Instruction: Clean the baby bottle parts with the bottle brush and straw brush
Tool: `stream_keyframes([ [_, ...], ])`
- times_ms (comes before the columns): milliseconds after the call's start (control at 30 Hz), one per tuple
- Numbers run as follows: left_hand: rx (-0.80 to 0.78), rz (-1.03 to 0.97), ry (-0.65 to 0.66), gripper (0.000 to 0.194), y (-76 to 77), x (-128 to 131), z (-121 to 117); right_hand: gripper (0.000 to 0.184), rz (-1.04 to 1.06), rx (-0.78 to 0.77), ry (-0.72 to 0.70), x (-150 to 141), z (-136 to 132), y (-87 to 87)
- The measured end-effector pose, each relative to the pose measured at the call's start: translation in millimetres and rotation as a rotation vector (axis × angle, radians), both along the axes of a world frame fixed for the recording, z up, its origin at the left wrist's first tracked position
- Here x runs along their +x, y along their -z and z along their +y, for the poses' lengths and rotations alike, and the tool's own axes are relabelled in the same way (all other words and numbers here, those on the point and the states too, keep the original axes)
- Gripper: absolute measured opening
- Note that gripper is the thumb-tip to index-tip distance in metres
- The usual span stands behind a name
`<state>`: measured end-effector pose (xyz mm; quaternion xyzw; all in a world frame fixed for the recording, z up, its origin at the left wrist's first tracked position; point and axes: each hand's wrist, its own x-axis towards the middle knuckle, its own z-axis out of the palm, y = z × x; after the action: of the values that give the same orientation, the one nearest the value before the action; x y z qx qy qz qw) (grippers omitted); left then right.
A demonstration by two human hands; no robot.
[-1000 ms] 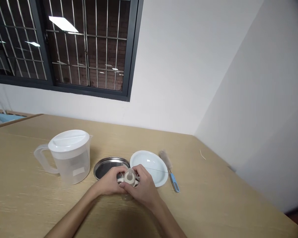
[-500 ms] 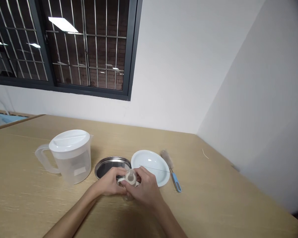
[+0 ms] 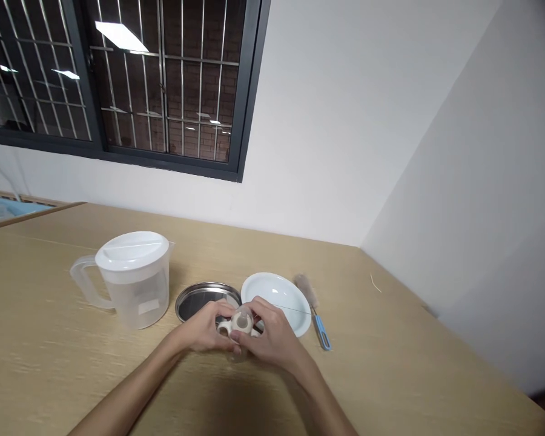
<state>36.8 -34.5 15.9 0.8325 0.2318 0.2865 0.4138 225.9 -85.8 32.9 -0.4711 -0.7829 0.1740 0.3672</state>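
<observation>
The handled bottle [image 3: 243, 321] sits between left hand [image 3: 205, 328] and right hand [image 3: 272, 336] (both gripping it)

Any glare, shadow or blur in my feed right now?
Head view: bright reflections in the window, a glint in the dish; head view: soft shadow on the table, nearer the camera than the bottle; head view: top right corner dark and blurred.

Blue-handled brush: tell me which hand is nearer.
Right: the right hand is to the left of the blue-handled brush; the left hand is farther left, beyond the right hand.
</observation>
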Motion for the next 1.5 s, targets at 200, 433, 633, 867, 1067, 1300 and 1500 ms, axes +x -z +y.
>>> stream_keyframes([
  [200, 0.045, 0.012, -0.033, 0.029, 2.3, 0.3, 1.8, 0.041, 0.128, -0.094, 0.020, -2.2, -0.4, 5.5],
  [433, 0.096, 0.043, -0.036, 0.024, -0.3, 1.0, -1.4, 0.029, 0.125, -0.061, 0.045, -5.9, -3.3, 11.3],
  [633, 0.131, 0.046, -0.027, 0.020, 0.8, 0.6, -2.8, 0.021, 0.002, 0.017, 0.063, -6.5, -5.4, 1.3],
  [867, 0.169, 0.043, -0.017, 0.020, 3.6, -1.6, -1.2, 0.018, -0.048, -0.033, 0.082, -8.1, -4.9, -6.4],
  [1067, 0.177, 0.051, -0.013, 0.023, 2.5, -1.9, -1.0, 0.015, -0.083, -0.059, 0.057, -6.0, -1.8, -7.6],
  [1300, 0.175, 0.045, -0.040, 0.021, 3.0, -0.6, -1.6, 0.014, -0.081, 0.009, -0.037, -0.7, -6.9, -5.1],
  [1500, 0.159, 0.047, -0.054, 0.019, 6.0, 0.3, -1.2, 0.014, -0.093, 0.028, -0.021, -1.3, -8.3, -7.1],
])
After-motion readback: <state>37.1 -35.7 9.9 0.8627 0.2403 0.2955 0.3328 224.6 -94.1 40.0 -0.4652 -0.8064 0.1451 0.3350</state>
